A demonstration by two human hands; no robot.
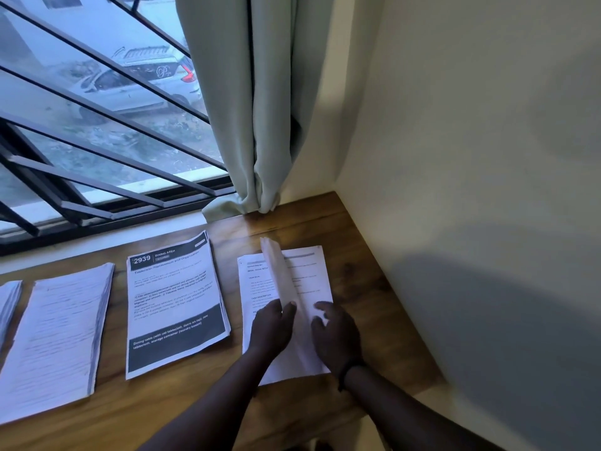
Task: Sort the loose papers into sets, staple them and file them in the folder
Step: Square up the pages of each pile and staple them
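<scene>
Four stacks of printed papers lay in a row on the wooden counter (pixel 357 281), which ran beneath a barred window (pixel 97 125) into a wall corner. The rightmost stack (pixel 312 265) was under inspection. The left hand (pixel 271 327) pinched a lifted sheet (pixel 279 271) between thumb and fingers, the sheet standing on edge above the stack. The right hand (pixel 335 333) rested on the stack just right of that sheet, fingers loosely spread and gripping nothing. A dark band (pixel 349 372) circled the right wrist. Left of this stack lay one headed "2939 DINING AREA" (pixel 175 304), then a plain text stack (pixel 58 333), then a fourth (pixel 8 304) cut off at the left edge. A pale curtain (pixel 253 109) hung at the far corner.
</scene>
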